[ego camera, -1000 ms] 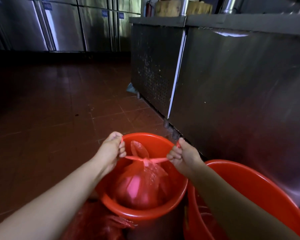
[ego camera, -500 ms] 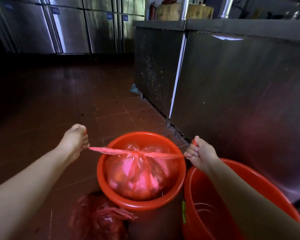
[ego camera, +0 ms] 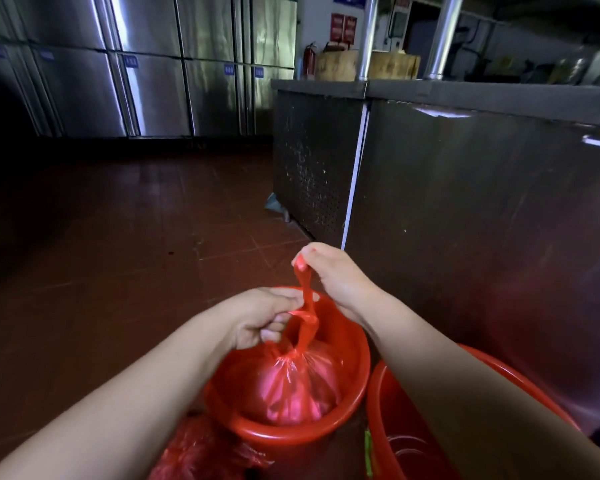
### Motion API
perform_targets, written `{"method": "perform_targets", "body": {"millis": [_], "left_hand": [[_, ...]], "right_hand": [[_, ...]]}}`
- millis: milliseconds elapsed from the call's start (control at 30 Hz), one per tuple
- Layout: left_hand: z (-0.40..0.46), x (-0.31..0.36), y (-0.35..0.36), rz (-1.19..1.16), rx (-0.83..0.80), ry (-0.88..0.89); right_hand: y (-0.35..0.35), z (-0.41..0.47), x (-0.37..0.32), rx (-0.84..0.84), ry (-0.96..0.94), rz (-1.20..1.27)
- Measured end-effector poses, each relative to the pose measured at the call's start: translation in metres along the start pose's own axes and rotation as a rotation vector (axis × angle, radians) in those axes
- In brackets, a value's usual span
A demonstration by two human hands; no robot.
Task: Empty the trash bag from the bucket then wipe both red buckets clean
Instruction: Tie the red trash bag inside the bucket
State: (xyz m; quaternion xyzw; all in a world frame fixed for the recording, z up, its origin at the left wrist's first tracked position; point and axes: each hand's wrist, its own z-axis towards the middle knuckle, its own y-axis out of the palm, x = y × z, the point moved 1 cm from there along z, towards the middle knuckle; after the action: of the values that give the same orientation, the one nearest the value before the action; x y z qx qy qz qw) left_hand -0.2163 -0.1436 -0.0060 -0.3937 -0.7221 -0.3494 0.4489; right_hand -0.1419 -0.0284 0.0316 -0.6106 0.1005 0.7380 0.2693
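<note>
Tying of the translucent red plastic trash bag (ego camera: 291,389), seated inside the round red plastic bucket (ego camera: 355,344) on the floor. Right hand (ego camera: 329,271), at 12 o'clock from the bag, pinching one twisted tail of the bag neck and drawing it upward. Left hand (ego camera: 260,315), at 10 o'clock from the knot, fingers curled round the other tail where it loops across.

Step in hand, as judged: closing the neck with a second pass of the knot before lifting out. Best done with both tails kept taut, loop slid down tight against the gathered neck, pull steady rather than sharp, since thin film stretched this narrow may tear. Lift best taken from below the knot, straight up clear of the rim.

Second red plastic bucket (ego camera: 392,427) just beside, at 4 o'clock, unlined. Crumpled red plastic bag (ego camera: 201,452) on the floor at 7 o'clock, against the first bucket.

Surface: dark reddish-brown tiled floor (ego camera: 125,244), glossy. Stainless steel table (ego camera: 465,188) with closed front panels at 2 o'clock. Row of stainless steel refrigerator doors (ego camera: 153,81) along the far wall at 11 o'clock. Dim lighting overall.
</note>
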Motion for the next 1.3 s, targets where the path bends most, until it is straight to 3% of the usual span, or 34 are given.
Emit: {"method": "perform_targets", "body": {"millis": [133,233,333,433,533,633,733,833,933,1033,1167,1300], "left_hand": [[-0.002,0.008,0.003,-0.134,0.042,0.006],[-0.004,0.015,-0.002,-0.371,0.049,-0.023],[-0.003,0.024,-0.006,-0.569,0.047,-0.068],[-0.002,0.032,-0.021,-0.632,0.128,-0.081],[-0.006,0.033,-0.037,-0.759,0.246,-0.084],[-0.008,0.034,-0.046,-0.898,0.353,-0.088],[-0.008,0.041,-0.042,-0.993,0.434,-0.028],[-0.009,0.046,-0.028,-1.035,0.490,0.011],[-0.007,0.046,-0.020,-1.085,0.515,0.054],[-0.005,0.043,-0.027,-1.083,0.554,0.063],[-0.008,0.023,-0.052,-0.704,0.537,0.009],[-0.010,-0.010,-0.068,-0.532,0.598,-0.063]], "right_hand": [[-0.001,-0.005,0.007,0.054,0.046,0.122],[0.005,-0.024,0.045,0.064,0.186,0.167],[0.023,-0.051,0.088,-0.074,0.269,0.111],[0.028,-0.057,0.099,-0.138,0.161,0.065],[0.024,-0.057,0.102,0.001,0.067,-0.108],[0.031,-0.064,0.104,0.177,-0.106,-0.445],[0.045,-0.064,0.101,0.186,-0.288,-0.611],[0.053,-0.059,0.105,0.068,-0.184,-0.689],[0.062,-0.056,0.103,0.110,-0.132,-0.806],[0.060,-0.051,0.097,0.124,-0.076,-0.686],[0.047,-0.046,0.093,0.001,0.128,-0.144],[0.033,-0.044,0.087,0.025,0.252,0.240]]}}
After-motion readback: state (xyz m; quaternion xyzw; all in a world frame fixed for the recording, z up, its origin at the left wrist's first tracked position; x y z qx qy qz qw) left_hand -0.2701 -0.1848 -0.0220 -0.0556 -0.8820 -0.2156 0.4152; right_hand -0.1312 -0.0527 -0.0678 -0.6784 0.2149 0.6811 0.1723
